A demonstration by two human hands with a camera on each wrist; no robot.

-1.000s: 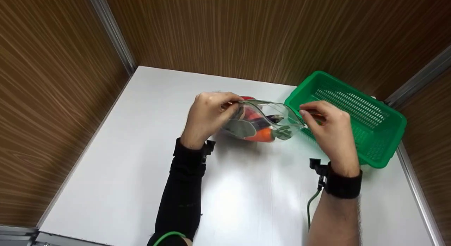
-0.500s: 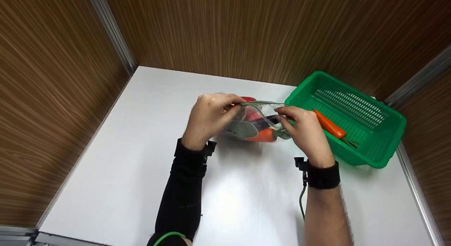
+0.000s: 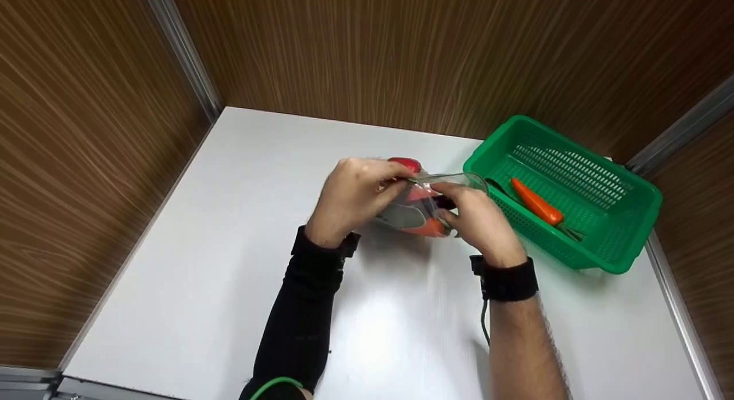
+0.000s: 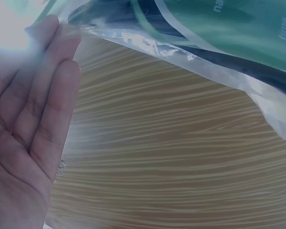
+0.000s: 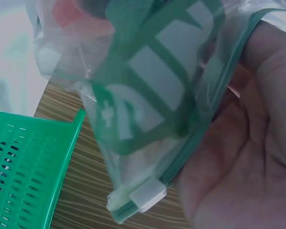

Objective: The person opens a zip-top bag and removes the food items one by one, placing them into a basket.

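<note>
A clear zip bag [image 3: 414, 208] with green print sits mid-table [image 3: 241, 228], just left of the green basket [image 3: 608, 257], its long axis running left to right and its mouth upward. The left hand [image 3: 356, 195] pinches the bag's top edge at the left; the right hand [image 3: 479, 219] grips the right end. Red and orange shapes show through the plastic, too blurred to name. A carrot [image 3: 536, 202] lies in the basket. Only the right wrist view shows the white zip slider [image 5: 148, 196] at the bag's corner, beside the palm; the left wrist view shows fingers [image 4: 47, 119] nearly straight against the plastic.
</note>
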